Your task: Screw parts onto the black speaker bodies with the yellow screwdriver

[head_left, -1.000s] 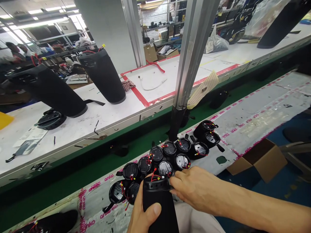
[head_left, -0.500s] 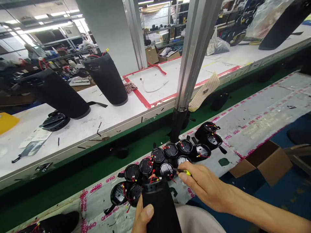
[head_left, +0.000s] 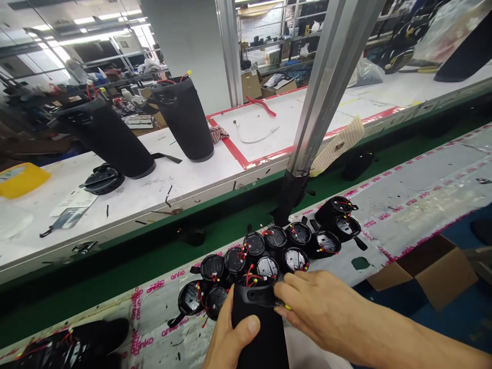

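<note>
A black cylinder (head_left: 258,328) stands near the bottom centre, its open top showing red wires and small connectors. My left hand (head_left: 235,335) is wrapped round its left side, thumb across the front. At the upper right rim my right hand (head_left: 307,300) is closed on a small tool with a yellow part (head_left: 287,307), mostly hidden by the fingers. Just beyond, several similar black cylinders (head_left: 295,260) stand close together, open ends up, with red and yellow-tipped wires.
A white bench (head_left: 192,179) runs behind a green conveyor strip (head_left: 154,256), with two tall black cylinders (head_left: 184,118) on it. A metal post (head_left: 321,97) rises at centre right. An open cardboard box (head_left: 430,271) lies right. More black cylinders (head_left: 88,341) are lower left.
My right hand has moved down and left to the held cylinder's rim with the tool. The held cylinder sits slightly further right in view, and the surroundings have shifted right.
</note>
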{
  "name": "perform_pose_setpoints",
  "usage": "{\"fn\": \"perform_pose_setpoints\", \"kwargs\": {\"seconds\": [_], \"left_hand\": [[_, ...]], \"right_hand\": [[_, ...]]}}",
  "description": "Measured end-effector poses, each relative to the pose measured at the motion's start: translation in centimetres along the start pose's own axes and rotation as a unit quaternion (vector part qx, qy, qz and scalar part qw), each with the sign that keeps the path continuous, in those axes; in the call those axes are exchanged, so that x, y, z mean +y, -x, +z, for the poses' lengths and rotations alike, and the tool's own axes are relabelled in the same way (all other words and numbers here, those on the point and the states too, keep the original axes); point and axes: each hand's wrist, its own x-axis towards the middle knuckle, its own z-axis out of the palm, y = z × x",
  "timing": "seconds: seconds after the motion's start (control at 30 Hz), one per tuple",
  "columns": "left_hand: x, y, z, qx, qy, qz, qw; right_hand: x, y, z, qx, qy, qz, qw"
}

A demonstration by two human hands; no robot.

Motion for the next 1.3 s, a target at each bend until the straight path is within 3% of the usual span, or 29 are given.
{"fn": "perform_pose_setpoints", "kwargs": {"seconds": [0.17,0.47,0.57,0.73,0.83,1.1,1.3], "left_hand": [[1.1,-0.1,0.3,-0.043,-0.023,0.002,0.999],[0.7,-0.2,0.3,-0.04,-0.031,0.004,0.999],[0.6,-0.2,0.4,-0.015,-0.061,0.007,0.998],[0.7,0.3,0.9,0.088,-0.143,0.043,0.985],[0.5,0.6,1.0,0.122,-0.175,0.043,0.976],[-1.0,0.5,0.1,0.104,-0.182,0.021,0.978],[-1.7,0.4,-0.4,0.125,-0.193,0.025,0.973]], "right_hand": [[0.5,-0.3,-0.2,0.003,0.014,-0.021,1.0],[0.8,-0.2,-0.4,0.008,0.017,-0.04,0.999],[0.6,-0.2,-0.4,0.009,0.022,-0.039,0.999],[0.1,0.0,-0.3,-0.004,0.041,-0.032,0.999],[0.0,-0.1,-0.4,-0.016,0.043,-0.038,0.998],[-0.2,-0.6,-0.3,-0.032,0.068,-0.04,0.996],[-0.4,-0.9,-0.3,-0.046,0.079,-0.054,0.994]]}}
